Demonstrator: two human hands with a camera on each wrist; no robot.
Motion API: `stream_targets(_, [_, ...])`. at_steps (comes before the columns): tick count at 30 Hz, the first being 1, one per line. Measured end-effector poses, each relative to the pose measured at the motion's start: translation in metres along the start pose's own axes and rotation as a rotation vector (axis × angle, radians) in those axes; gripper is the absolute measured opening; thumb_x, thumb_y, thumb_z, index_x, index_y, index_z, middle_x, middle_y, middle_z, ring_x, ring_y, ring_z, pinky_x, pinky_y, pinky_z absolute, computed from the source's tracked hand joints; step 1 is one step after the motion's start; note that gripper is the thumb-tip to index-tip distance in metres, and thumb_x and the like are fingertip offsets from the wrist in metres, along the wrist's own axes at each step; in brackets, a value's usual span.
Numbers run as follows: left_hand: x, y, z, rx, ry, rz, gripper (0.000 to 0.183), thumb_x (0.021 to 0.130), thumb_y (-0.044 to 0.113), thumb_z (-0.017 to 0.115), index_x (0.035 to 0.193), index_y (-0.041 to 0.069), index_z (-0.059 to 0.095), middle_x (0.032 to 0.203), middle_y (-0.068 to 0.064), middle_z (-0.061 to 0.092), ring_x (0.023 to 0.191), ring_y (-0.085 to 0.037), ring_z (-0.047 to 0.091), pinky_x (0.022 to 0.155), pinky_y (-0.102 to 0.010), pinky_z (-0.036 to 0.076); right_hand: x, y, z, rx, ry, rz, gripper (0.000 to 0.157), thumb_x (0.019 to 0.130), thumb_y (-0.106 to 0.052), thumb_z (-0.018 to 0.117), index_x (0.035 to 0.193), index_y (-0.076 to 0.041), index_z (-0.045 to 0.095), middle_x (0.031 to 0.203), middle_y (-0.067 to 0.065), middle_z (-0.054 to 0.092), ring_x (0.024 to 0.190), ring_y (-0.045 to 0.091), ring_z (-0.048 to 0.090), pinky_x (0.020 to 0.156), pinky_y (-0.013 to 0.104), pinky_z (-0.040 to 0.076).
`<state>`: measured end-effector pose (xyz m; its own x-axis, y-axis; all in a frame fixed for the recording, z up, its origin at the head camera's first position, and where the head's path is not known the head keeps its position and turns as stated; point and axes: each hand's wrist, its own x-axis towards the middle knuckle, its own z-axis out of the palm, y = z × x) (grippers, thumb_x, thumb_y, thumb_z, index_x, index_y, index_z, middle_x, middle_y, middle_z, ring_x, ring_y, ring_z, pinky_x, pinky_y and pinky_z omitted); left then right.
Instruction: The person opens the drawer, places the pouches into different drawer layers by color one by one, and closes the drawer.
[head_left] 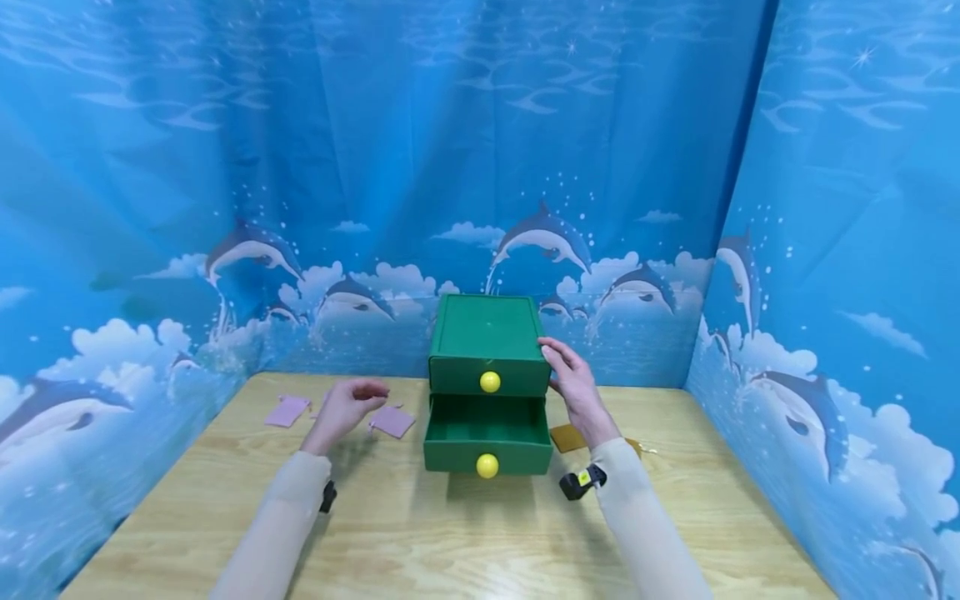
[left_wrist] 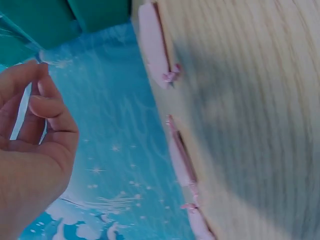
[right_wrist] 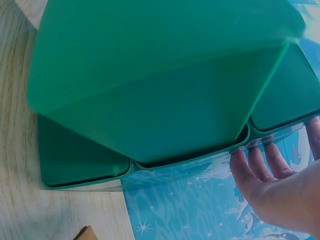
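Note:
A green drawer cabinet (head_left: 489,327) with yellow knobs stands on the table. Its middle drawer (head_left: 487,454) is pulled out, and the visible part inside is bare; the drawer above it is closed. My right hand (head_left: 576,385) touches the cabinet's right side, fingertips along its edge in the right wrist view. My left hand (head_left: 347,410) hovers left of the cabinet, fingers loosely bent with nothing between them. Near it lie a pink drawstring pouch (head_left: 393,421) and another pink pouch (head_left: 287,411). A third pink pouch (left_wrist: 201,225) shows in the left wrist view.
A mustard-brown pouch (head_left: 567,438) lies right of the cabinet, partly behind my right arm. Another brown piece with a pale cord (head_left: 647,450) shows beyond the sleeve. A blue dolphin-print curtain (head_left: 375,167) encloses the wooden table (head_left: 480,550) at the back and sides.

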<state>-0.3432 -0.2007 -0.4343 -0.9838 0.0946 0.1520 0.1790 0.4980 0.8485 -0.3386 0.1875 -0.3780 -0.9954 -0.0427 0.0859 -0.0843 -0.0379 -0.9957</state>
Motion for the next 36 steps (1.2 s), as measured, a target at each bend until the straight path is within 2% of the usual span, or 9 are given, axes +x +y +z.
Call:
stream_targets(4, [0.007, -0.007, 0.001, 0.009, -0.012, -0.039, 0.024, 0.096, 0.008, 0.061, 0.119, 0.006, 0.068, 0.123, -0.015, 0.066, 0.113, -0.031, 0.061, 0.095, -0.046, 0.052, 0.0, 0.0, -0.001, 0.0, -0.001, -0.022, 0.047, 0.099, -0.044, 0.055, 0.139, -0.021, 0.053, 0.155, -0.001, 0.037, 0.142, 0.023, 0.034, 0.115, 0.055, 0.031])
stream_targets(10, [0.012, -0.019, 0.003, 0.03, -0.056, -0.075, 0.031, 0.094, 0.0, 0.06, 0.124, 0.002, 0.064, 0.127, -0.02, 0.062, 0.112, -0.032, 0.06, 0.093, -0.043, 0.053, -0.011, -0.008, 0.001, 0.019, -0.026, 0.028, 0.045, 0.102, -0.037, 0.052, 0.142, -0.018, 0.051, 0.158, 0.001, 0.033, 0.146, 0.024, 0.029, 0.117, 0.055, 0.028])
stream_targets(13, [0.016, -0.022, 0.005, -0.002, -0.085, -0.08, 0.037, 0.092, -0.003, 0.059, 0.128, -0.001, 0.06, 0.132, -0.025, 0.058, 0.117, -0.038, 0.057, 0.095, -0.045, 0.052, -0.017, -0.016, 0.003, 0.014, -0.029, 0.031, 0.044, 0.103, -0.035, 0.051, 0.143, -0.017, 0.05, 0.158, 0.003, 0.032, 0.146, 0.025, 0.028, 0.116, 0.055, 0.028])
stream_targets(17, [0.019, -0.024, 0.007, -0.048, -0.13, -0.168, 0.044, 0.091, -0.004, 0.056, 0.135, 0.002, 0.056, 0.143, -0.025, 0.047, 0.126, -0.041, 0.048, 0.095, -0.046, 0.05, -0.019, -0.019, 0.003, -0.008, -0.035, 0.024, 0.044, 0.104, -0.034, 0.049, 0.144, -0.016, 0.048, 0.159, 0.004, 0.031, 0.146, 0.026, 0.029, 0.116, 0.055, 0.029])
stream_targets(20, [0.019, -0.025, 0.008, -0.058, -0.153, -0.253, 0.044, 0.091, -0.001, 0.056, 0.135, 0.007, 0.057, 0.147, -0.021, 0.043, 0.12, -0.037, 0.049, 0.09, -0.043, 0.05, -0.014, -0.012, 0.001, -0.008, -0.033, 0.019, 0.044, 0.103, -0.035, 0.049, 0.144, -0.016, 0.049, 0.159, 0.004, 0.031, 0.147, 0.026, 0.028, 0.116, 0.056, 0.028])
stream_targets(25, [0.02, -0.03, 0.012, -0.019, -0.189, -0.302, 0.039, 0.092, 0.002, 0.06, 0.131, 0.006, 0.061, 0.143, -0.022, 0.047, 0.104, -0.027, 0.05, 0.082, -0.037, 0.049, -0.007, 0.002, 0.0, -0.003, -0.019, 0.023, 0.044, 0.102, -0.039, 0.052, 0.141, -0.02, 0.052, 0.157, 0.0, 0.033, 0.146, 0.023, 0.029, 0.116, 0.055, 0.028])
stream_targets(27, [0.021, -0.033, 0.012, 0.045, -0.198, -0.295, 0.041, 0.089, 0.002, 0.064, 0.129, 0.007, 0.062, 0.143, -0.023, 0.048, 0.105, -0.026, 0.05, 0.083, -0.036, 0.048, -0.007, 0.003, 0.001, -0.008, -0.01, 0.011, 0.045, 0.1, -0.042, 0.053, 0.14, -0.021, 0.053, 0.156, -0.001, 0.035, 0.145, 0.023, 0.03, 0.116, 0.056, 0.029])
stream_targets(31, [0.024, -0.036, 0.011, 0.14, -0.228, -0.279, 0.052, 0.082, 0.0, 0.068, 0.132, 0.01, 0.061, 0.145, -0.027, 0.045, 0.119, -0.036, 0.05, 0.089, -0.042, 0.048, -0.007, 0.002, 0.001, -0.022, 0.002, -0.018, 0.047, 0.098, -0.046, 0.055, 0.139, -0.022, 0.054, 0.155, -0.001, 0.037, 0.144, 0.024, 0.032, 0.115, 0.057, 0.03])
stream_targets(36, [0.025, -0.037, 0.009, 0.168, -0.274, -0.259, 0.061, 0.079, -0.004, 0.066, 0.137, 0.012, 0.057, 0.147, -0.033, 0.038, 0.133, -0.049, 0.039, 0.088, -0.046, 0.051, -0.006, 0.0, 0.0, -0.018, 0.002, -0.014, 0.048, 0.098, -0.046, 0.056, 0.139, -0.021, 0.054, 0.155, 0.0, 0.037, 0.144, 0.024, 0.032, 0.115, 0.057, 0.03])
